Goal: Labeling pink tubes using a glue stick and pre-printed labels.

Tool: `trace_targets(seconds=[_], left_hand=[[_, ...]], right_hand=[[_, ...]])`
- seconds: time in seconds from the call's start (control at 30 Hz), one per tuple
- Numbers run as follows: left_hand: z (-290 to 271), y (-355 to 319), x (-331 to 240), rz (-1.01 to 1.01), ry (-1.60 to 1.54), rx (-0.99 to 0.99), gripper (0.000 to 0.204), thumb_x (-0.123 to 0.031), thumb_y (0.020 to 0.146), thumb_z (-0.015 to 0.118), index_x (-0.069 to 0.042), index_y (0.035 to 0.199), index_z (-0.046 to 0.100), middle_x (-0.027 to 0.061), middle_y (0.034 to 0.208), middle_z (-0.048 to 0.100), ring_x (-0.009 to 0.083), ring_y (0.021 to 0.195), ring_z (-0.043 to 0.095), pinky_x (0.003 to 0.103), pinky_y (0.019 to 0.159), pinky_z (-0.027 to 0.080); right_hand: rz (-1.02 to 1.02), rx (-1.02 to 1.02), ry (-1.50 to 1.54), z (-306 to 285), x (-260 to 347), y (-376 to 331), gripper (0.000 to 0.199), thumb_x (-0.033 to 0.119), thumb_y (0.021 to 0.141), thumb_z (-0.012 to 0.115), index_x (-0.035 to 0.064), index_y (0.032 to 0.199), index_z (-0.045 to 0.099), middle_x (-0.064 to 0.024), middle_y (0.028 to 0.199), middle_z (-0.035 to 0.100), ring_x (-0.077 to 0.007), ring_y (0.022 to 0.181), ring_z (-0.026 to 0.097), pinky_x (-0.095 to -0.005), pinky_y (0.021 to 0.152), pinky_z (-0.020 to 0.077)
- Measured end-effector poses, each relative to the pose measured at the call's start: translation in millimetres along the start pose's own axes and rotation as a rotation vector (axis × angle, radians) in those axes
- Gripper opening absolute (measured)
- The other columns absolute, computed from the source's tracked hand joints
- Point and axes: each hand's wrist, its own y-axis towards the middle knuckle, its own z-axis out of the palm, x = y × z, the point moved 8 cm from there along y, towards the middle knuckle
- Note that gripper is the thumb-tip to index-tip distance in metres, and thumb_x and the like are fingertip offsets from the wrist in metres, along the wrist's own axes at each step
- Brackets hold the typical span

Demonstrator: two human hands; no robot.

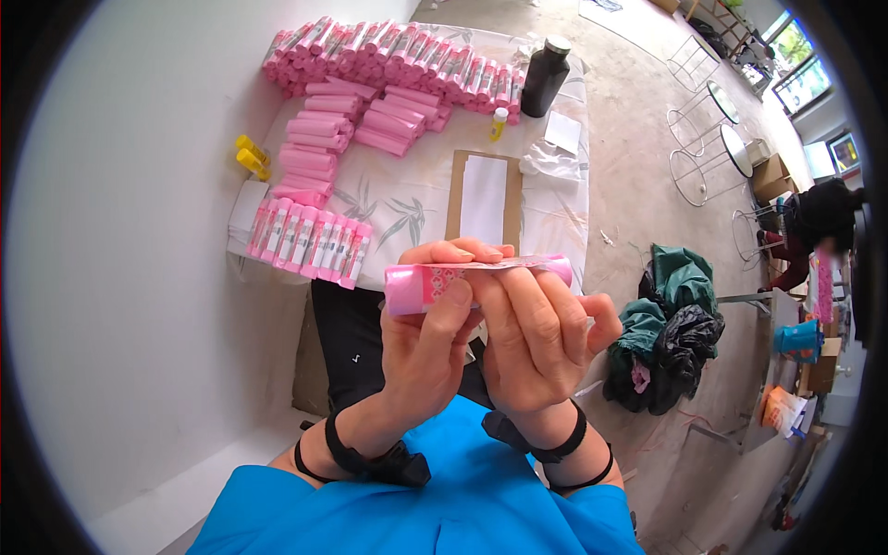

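Both my hands hold a pink plastic roll [401,292] level above my lap, just off the table's near edge. A printed paper label [442,280] wraps part of it. My left hand [421,361] grips the roll's left part, thumb on the near side and fingertips over the top. My right hand [536,347] closes on the middle and right part, its fingers bent over the label and little finger sticking out. The palm sides and the label's far edge are hidden. Nearest on the table is a brown board [511,199] bearing white paper [483,199].
Labelled pink rolls [398,57] are heaped along the far edge; more [310,242] line the near left. Plain pink rolls [310,153] lie between. A yellow glue stick [499,123] and black bottle [546,76] stand far right. Bags [671,333] lie on the floor.
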Motion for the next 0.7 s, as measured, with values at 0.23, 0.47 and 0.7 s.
trace_targets(seconds=[0.23,0.47,0.7], left_hand=[[-13.0,0.5,4.1,-0.030,0.038,0.068,0.028,-0.005,0.096,0.051,-0.002,0.123,0.046,0.0161,0.125,0.053,0.0248,0.122,0.052,0.038,0.103,0.044],[-20.2,2.5,3.5,-0.030,0.002,0.154,0.035,-0.009,0.096,0.056,-0.001,0.128,0.043,0.0173,0.128,0.053,0.0254,0.126,0.049,0.041,0.106,0.040],[-28.1,3.4,4.6,-0.082,0.077,0.192,0.041,-0.027,0.095,0.061,-0.006,0.127,0.045,0.0196,0.127,0.054,0.0344,0.129,0.047,0.048,0.107,0.040]], right_hand=[[0.009,0.069,0.080,6.7,-1.5,5.7,0.024,0.013,0.073,0.069,0.0104,0.096,0.075,0.0016,0.098,0.066,-0.0122,0.086,0.061,-0.0337,0.079,0.0348],[-0.116,0.071,0.053,8.2,7.8,3.0,0.024,0.012,0.071,0.071,0.0132,0.094,0.076,0.0054,0.096,0.063,-0.0098,0.087,0.059,-0.0365,0.084,0.0363],[-0.138,0.105,0.052,11.2,10.4,-0.7,0.027,0.014,0.071,0.071,0.0160,0.097,0.077,0.0079,0.103,0.060,-0.0088,0.091,0.058,-0.0361,0.084,0.0359]])
